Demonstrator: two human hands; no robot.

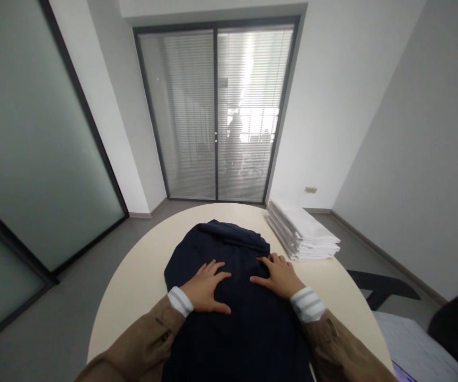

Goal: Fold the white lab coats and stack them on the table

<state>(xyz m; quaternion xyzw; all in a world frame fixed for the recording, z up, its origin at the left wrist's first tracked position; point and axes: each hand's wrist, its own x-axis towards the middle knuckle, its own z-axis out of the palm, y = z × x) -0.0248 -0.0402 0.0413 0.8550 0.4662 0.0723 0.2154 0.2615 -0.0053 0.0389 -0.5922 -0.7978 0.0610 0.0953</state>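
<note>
A dark navy garment (248, 329) lies spread over the near and middle part of the round table, its far end turned over in a thick fold (232, 233). My left hand (207, 286) rests on the left side of the cloth with its fingers spread. On the right side, my right hand (276, 275) touches the cloth near its edge, thumb and fingers apart. Neither hand grips anything. The garment's near end runs out of view at the bottom, so its exact kind is not clear.
Beyond my right hand, a stack of folded white cloths or bags (302, 231) stands on the pale round table (129, 297). A dark chair part (386, 284) is at the right, beside a light-coloured surface (415, 339). Glass doors with blinds (217, 116) stand behind.
</note>
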